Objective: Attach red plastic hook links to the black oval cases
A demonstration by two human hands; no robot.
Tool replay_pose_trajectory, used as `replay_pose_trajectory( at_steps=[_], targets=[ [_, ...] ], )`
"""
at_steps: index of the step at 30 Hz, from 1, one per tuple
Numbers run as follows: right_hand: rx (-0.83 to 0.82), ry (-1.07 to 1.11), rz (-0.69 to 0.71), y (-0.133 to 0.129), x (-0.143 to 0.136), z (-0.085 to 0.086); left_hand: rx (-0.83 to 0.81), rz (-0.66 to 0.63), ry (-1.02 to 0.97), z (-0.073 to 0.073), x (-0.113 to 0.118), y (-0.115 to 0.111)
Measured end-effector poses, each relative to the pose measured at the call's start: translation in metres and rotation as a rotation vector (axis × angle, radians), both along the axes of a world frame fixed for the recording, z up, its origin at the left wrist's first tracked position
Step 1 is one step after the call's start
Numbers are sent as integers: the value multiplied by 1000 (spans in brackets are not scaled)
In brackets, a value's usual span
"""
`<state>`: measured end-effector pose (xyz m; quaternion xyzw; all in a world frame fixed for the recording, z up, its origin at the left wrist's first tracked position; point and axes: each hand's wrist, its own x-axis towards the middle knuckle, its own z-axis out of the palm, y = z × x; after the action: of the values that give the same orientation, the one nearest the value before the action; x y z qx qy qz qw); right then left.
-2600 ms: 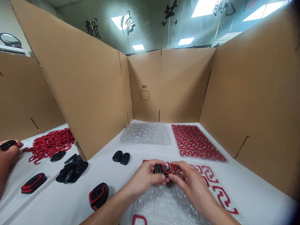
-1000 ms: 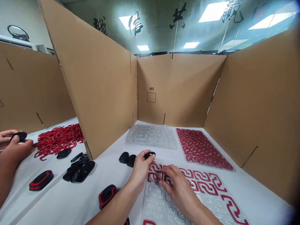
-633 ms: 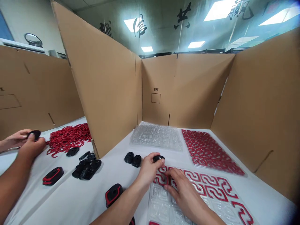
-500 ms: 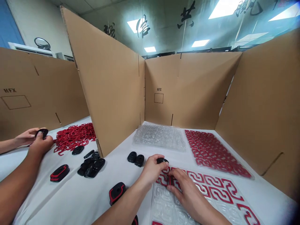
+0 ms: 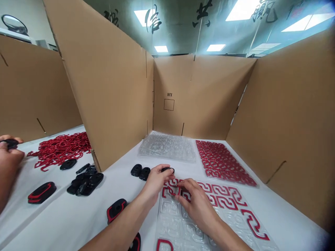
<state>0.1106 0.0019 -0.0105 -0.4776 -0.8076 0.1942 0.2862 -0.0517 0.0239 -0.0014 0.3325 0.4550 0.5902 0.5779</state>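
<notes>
"What's furthest left?"

"A co-worker's hand (image 5: 12,157) at the edge, holding a black part (image 5: 9,143). Right of it lies a heap of red pieces (image 5: 62,148)."

"And nearer us?"

"On the bench (image 5: 75,223) sits a red-trimmed black stack (image 5: 42,192), then a loose pile of black parts (image 5: 85,182) by the foot of the cardboard partition (image 5: 104,90)."

"Further right?"

"A red-trimmed part (image 5: 116,209) lies just beside the person's left forearm, with another one partly hidden below it. Further back, a pair of black parts (image 5: 136,170) lies just left of the left hand (image 5: 156,181)."

"What's that hand doing?"

"Pinching a black piece (image 5: 167,169) between thumb and fingers, above the far left corner of the clear tray (image 5: 169,226). A stack of clear trays (image 5: 167,147) lies behind it."

"And the right hand (image 5: 178,191)?"

"Over the clear tray, thumb and forefinger curved toward red inserts at its far left. I can't tell whether it grips one."

"How full is that tray?"

"Red S-shaped inserts (image 5: 227,202) fill mostly the far rows; many near pockets show clear plastic. Behind, at the right, a red-filled tray (image 5: 231,181) lies flat."
</notes>
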Motion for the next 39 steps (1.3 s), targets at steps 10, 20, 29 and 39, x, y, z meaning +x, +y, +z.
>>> replay_pose_trajectory(
  at_steps=[10,20,29,39],
  targets=[
    [10,-65,40,0,0,-4,-12,22,-11,-1,1,-1],
    [78,65,-41,4,6,-6,97,-3,35,5,6,-7],
    [110,161,-37,7,12,-1,167,-307,56,-3,16,-12],
    [-25,346,-27,16,21,-5,315,-218,468,-4,13,-15]
  ],
)
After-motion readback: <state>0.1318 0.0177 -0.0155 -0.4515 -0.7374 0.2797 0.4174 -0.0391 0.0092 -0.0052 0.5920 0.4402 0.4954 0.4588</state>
